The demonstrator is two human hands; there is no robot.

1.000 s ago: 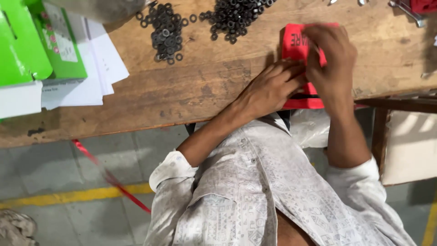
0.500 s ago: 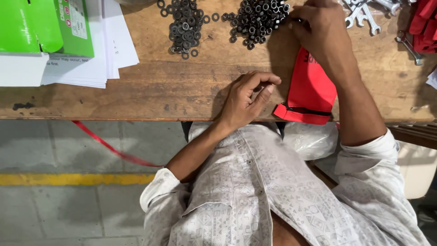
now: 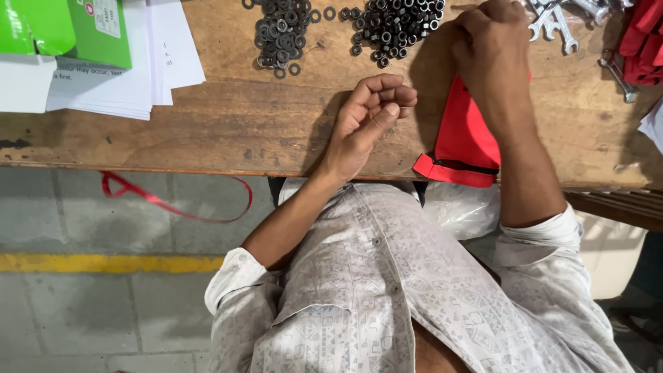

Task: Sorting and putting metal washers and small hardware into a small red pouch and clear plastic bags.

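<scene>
A red zip pouch (image 3: 464,141) lies on the wooden workbench (image 3: 228,128), its zipped end hanging over the front edge. My right hand (image 3: 492,48) grips the pouch's far end, right beside a pile of dark nuts (image 3: 395,24). My left hand (image 3: 373,114) rests on the bench to the left of the pouch, apart from it. Its fingers are curled in with the thumb against them, and nothing shows inside.
A second pile of dark washers (image 3: 282,34) lies at the back. White papers (image 3: 131,76) and green boxes (image 3: 97,31) sit at the left. Spanners (image 3: 556,24) and red pouches (image 3: 642,41) are at the right. A red strap (image 3: 173,204) hangs below the bench edge.
My left hand has come off the red pouch and curled up on the bench to its left. My right hand has shifted to the pouch's far end by the nuts.
</scene>
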